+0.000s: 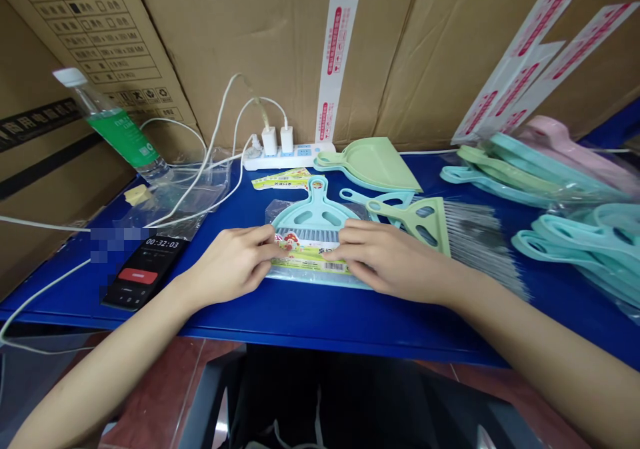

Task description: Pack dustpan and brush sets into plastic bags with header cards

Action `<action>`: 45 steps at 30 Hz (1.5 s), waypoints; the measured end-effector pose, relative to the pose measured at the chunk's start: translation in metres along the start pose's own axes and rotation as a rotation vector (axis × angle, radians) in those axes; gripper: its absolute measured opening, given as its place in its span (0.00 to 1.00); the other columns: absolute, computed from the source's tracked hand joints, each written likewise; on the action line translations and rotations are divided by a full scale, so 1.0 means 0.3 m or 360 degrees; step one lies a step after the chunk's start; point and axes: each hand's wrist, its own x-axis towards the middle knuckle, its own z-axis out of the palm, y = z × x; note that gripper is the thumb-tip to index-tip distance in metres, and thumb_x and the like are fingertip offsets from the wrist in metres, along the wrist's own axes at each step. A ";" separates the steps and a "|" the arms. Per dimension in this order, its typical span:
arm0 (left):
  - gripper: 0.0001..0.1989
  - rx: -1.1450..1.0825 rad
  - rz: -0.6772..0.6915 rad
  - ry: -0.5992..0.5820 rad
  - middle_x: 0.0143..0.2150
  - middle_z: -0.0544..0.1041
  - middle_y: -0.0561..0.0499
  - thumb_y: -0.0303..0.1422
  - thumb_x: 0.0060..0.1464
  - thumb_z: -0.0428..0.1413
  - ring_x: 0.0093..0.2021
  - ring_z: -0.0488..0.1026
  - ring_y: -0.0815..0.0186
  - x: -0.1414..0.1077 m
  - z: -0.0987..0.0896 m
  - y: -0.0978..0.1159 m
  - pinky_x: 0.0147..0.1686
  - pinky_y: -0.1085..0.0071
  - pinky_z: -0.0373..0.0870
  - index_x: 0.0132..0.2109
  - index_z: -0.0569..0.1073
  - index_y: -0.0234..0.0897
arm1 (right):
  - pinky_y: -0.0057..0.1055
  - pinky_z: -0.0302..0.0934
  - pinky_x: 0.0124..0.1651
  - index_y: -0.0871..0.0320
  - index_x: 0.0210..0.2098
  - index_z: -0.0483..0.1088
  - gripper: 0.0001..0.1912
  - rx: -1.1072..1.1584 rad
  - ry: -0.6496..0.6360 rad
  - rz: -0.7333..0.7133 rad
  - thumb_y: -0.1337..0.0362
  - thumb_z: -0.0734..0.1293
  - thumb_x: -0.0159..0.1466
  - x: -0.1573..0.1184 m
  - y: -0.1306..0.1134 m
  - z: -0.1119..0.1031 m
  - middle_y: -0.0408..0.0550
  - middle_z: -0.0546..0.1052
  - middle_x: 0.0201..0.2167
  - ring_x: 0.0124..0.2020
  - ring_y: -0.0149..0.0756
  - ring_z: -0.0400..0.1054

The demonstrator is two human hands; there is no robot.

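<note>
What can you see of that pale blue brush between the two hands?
The pale blue brush looks like plastic, with a looped handle pointing away, two oval holes and grey bristles. It lies flat above the blue table, with clear wrapping about it. A yellowish label with a mushroom picture partly covers the bristles; the left hand and right hand touch it.

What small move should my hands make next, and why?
Perhaps slide your left hand and right hand gently outward, smoothing the printed label: both already touch it, either side of its middle, and it lies across the light-blue brush.
</note>
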 end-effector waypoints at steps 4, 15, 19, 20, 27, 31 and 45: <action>0.21 -0.0006 -0.0046 -0.0028 0.32 0.71 0.52 0.24 0.58 0.43 0.26 0.69 0.70 -0.001 -0.001 0.002 0.27 0.74 0.66 0.45 0.79 0.42 | 0.33 0.60 0.35 0.60 0.39 0.78 0.19 0.0036 0.0001 0.0006 0.73 0.55 0.68 -0.003 0.004 -0.004 0.47 0.71 0.26 0.32 0.37 0.62; 0.22 -0.0090 -0.0044 0.0049 0.32 0.71 0.52 0.24 0.58 0.43 0.24 0.68 0.72 -0.006 0.008 -0.003 0.26 0.75 0.66 0.44 0.81 0.40 | 0.34 0.60 0.36 0.60 0.37 0.78 0.18 0.0058 0.0011 0.0015 0.73 0.56 0.67 -0.006 0.005 -0.001 0.47 0.72 0.26 0.33 0.37 0.63; 0.21 -0.0131 -0.0036 0.0086 0.31 0.71 0.52 0.24 0.58 0.43 0.24 0.69 0.72 -0.005 0.006 -0.006 0.26 0.75 0.67 0.42 0.81 0.39 | 0.34 0.60 0.36 0.61 0.38 0.78 0.18 0.0064 0.0015 0.0011 0.74 0.57 0.67 -0.006 0.004 -0.003 0.47 0.73 0.27 0.33 0.38 0.64; 0.21 -0.0143 -0.0041 0.0087 0.31 0.71 0.51 0.24 0.58 0.43 0.24 0.69 0.72 -0.005 0.005 -0.006 0.26 0.75 0.67 0.42 0.81 0.38 | 0.34 0.61 0.36 0.62 0.38 0.78 0.18 0.0065 0.0016 0.0014 0.74 0.57 0.67 -0.007 0.004 -0.004 0.47 0.73 0.27 0.33 0.38 0.64; 0.21 -0.0091 -0.0027 0.0077 0.31 0.71 0.52 0.24 0.59 0.43 0.24 0.68 0.72 -0.007 -0.001 -0.004 0.26 0.75 0.65 0.41 0.81 0.39 | 0.34 0.61 0.36 0.61 0.38 0.78 0.18 0.0040 0.0020 -0.0001 0.74 0.56 0.67 -0.009 0.006 -0.004 0.47 0.72 0.26 0.33 0.38 0.63; 0.21 -0.0020 -0.0051 0.0025 0.32 0.71 0.52 0.24 0.59 0.42 0.24 0.68 0.72 -0.008 0.000 -0.003 0.26 0.75 0.65 0.42 0.80 0.40 | 0.33 0.60 0.34 0.61 0.39 0.78 0.17 0.0047 0.0017 -0.0010 0.74 0.57 0.67 -0.011 0.008 -0.005 0.46 0.71 0.26 0.32 0.37 0.63; 0.20 0.0086 -0.0045 -0.0042 0.34 0.72 0.52 0.24 0.59 0.42 0.24 0.69 0.70 -0.012 0.004 -0.006 0.26 0.73 0.66 0.43 0.78 0.40 | 0.32 0.59 0.33 0.61 0.35 0.77 0.18 0.0074 0.0045 -0.0011 0.74 0.56 0.67 -0.004 0.006 -0.002 0.47 0.71 0.25 0.30 0.36 0.62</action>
